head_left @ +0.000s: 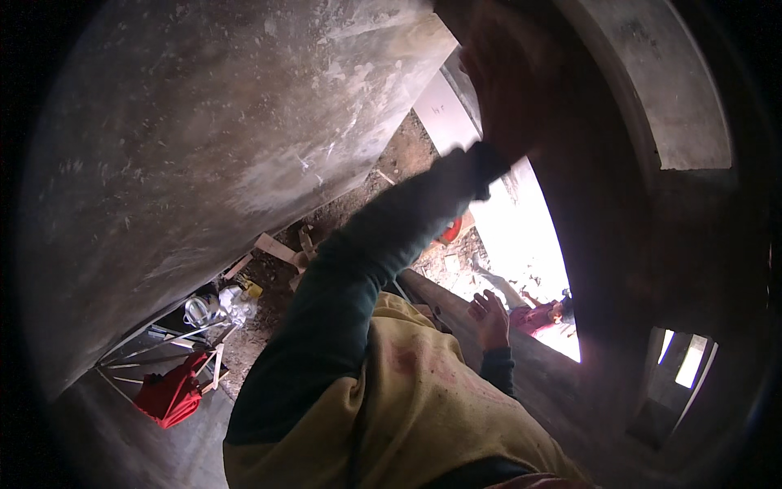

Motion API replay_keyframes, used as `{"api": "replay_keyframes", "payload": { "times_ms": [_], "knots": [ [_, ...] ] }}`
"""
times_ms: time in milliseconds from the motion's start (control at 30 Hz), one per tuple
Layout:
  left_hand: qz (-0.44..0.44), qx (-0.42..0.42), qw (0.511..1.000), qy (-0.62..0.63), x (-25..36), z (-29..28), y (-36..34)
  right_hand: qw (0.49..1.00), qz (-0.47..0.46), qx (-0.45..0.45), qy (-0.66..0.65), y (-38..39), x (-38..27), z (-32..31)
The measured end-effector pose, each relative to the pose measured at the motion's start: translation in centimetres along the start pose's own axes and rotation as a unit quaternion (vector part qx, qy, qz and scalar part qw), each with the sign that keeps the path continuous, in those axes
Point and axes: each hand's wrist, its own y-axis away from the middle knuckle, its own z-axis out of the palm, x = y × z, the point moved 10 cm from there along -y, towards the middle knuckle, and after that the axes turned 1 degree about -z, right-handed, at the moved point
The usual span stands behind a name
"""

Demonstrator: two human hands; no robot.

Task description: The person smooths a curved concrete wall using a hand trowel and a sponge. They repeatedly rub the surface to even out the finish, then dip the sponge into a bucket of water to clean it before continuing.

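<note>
Head view: the left hand [507, 77], upper centre of frame, is overlapping the dark wall surface [607, 236]; its grip and contact cannot be determined. That surface is running lengthwise from top centre toward lower right. The right hand [489, 318], below centre, is standing farther off, fingers parted, apparently holding nothing.

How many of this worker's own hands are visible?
2. The left hand is raised near the top, right of centre, dim and blurred; the right hand is lower, beside the tan garment.
</note>
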Motion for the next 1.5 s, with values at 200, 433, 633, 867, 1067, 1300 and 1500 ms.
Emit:
{"api": "replay_keyframes", "payload": {
  "times_ms": [200, 433, 633, 867, 1067, 1300, 1500],
  "knots": [
    [0.050, -0.059, 0.993, -0.094, 1.1, -0.5, 1.9, 0.999, 0.044, 0.009, 0.005, 0.1, 0.8, 0.4],
    [0.045, -0.072, 0.989, -0.120, 2.1, -0.9, 3.1, 0.999, 0.032, -0.014, 0.003, -0.2, 1.0, 0.8],
    [0.046, -0.037, 0.993, -0.107, 1.0, -2.5, -2.0, 0.999, -0.019, 0.010, 0.034, -0.6, 0.1, 0.7],
    [-0.013, -0.100, 0.978, -0.184, 0.0, -0.4, -0.4, 0.998, 0.012, 0.053, 0.037, -0.5, 0.2, 0.6],
    [0.014, -0.075, 0.994, -0.075, 1.4, -1.3, 0.0, 0.998, 0.014, 0.049, 0.025, 0.3, -0.1, 1.0],
    [-0.044, -0.076, 0.995, -0.048, 0.2, -1.9, -0.4, 1.000, 0.001, 0.018, -0.003, 0.7, -0.4, 1.5],
    [-0.043, -0.114, 0.992, -0.026, -2.4, -0.1, -1.5, 0.997, -0.023, 0.065, 0.039, 0.5, -0.8, 0.4]
  ]
}}
